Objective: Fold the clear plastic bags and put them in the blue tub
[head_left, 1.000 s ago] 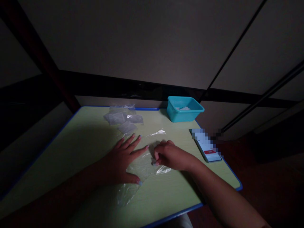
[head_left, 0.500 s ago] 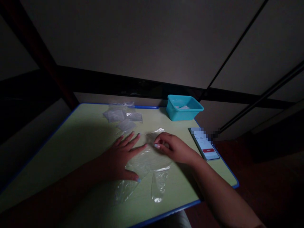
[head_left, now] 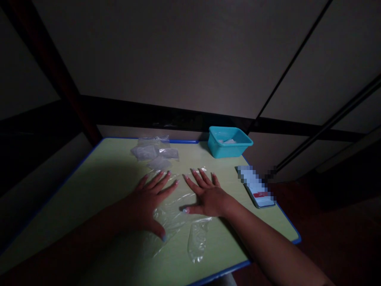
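Note:
A thin, clear plastic item [head_left: 171, 214], wrinkled and shiny, lies spread on the pale green table [head_left: 89, 178]. One narrow flap [head_left: 198, 241] of it reaches toward the table's near edge. Its exact kind is hard to make out in the dim light. My left hand [head_left: 149, 206] rests palm down on its left part, fingers spread. On the upper right part lies my right hand [head_left: 210, 196], also flat with fingers apart. Neither hand grips anything, and both cover some of the plastic.
Several small clear packets [head_left: 149, 153] with whitish contents lie at the back of the table. A turquoise basket [head_left: 229, 150] with whitish pieces inside stands at the back right. A phone [head_left: 258, 190] lies along the right edge. Behind the table rises a panelled wall [head_left: 166, 59].
My right hand has opened from a pinch and flattened onto the plastic, fingers spread. My left hand stays flat, moved slightly left. The view has tilted up a little.

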The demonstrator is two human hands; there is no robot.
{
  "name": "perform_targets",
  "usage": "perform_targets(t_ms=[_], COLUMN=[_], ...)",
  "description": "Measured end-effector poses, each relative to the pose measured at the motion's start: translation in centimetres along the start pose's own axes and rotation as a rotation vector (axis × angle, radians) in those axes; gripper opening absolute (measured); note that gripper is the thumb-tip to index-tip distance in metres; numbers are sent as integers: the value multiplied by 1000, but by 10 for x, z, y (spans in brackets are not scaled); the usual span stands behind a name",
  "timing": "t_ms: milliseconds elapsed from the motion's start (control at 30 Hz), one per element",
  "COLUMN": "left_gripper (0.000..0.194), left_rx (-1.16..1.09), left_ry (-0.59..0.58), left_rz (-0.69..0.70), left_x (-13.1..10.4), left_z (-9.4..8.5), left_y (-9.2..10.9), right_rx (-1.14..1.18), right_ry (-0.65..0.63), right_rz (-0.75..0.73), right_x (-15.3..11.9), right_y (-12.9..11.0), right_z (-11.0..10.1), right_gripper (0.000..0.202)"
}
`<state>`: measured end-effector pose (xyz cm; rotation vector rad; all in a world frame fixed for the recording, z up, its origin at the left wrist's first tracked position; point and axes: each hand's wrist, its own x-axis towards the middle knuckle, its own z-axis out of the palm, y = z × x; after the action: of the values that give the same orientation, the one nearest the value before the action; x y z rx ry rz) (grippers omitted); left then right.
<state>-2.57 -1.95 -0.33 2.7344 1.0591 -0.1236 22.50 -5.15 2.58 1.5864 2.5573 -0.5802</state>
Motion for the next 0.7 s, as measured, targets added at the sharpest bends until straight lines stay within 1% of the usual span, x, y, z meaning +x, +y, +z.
perform_targets(t_ms=[67, 167, 233, 333, 433, 500, 567, 633, 700], left_gripper=[119, 100, 90, 90, 96, 102, 109, 116, 117], left_rx=[17, 35, 45, 51, 25, 5, -9, -11, 1], left_ry=[29, 121, 161, 168, 115, 65, 27, 0, -18], left_rz=[-29, -43, -13, 51, 84, 58, 19, -18, -70], left_x=[0, 0, -1, -3, -5, -6, -6, -6, -6], left_z=[-4, -10, -12, -7, 1, 4, 2, -2, -8], left_y=[1, 7, 14, 27, 33, 31, 23, 12, 1], right_rx=[7, 4, 1, 10, 25, 31, 33, 34, 36], right_ry=[-16, 12, 29, -6, -49, -66, -84, -110, -141], right_rz=[9, -3, -18, -21, 6, 15, 14, 12, 17], right_x=[-3, -4, -3, 1, 3, 2, 2, 2, 2], right_y=[-1, -1, -1, 0, 1, 2, 5, 8, 11], right_z=[-4, -8, -8, -5, -4, -5, -7, -8, -9], right_gripper=[104, 104, 103, 104, 109, 112, 114, 116, 119])
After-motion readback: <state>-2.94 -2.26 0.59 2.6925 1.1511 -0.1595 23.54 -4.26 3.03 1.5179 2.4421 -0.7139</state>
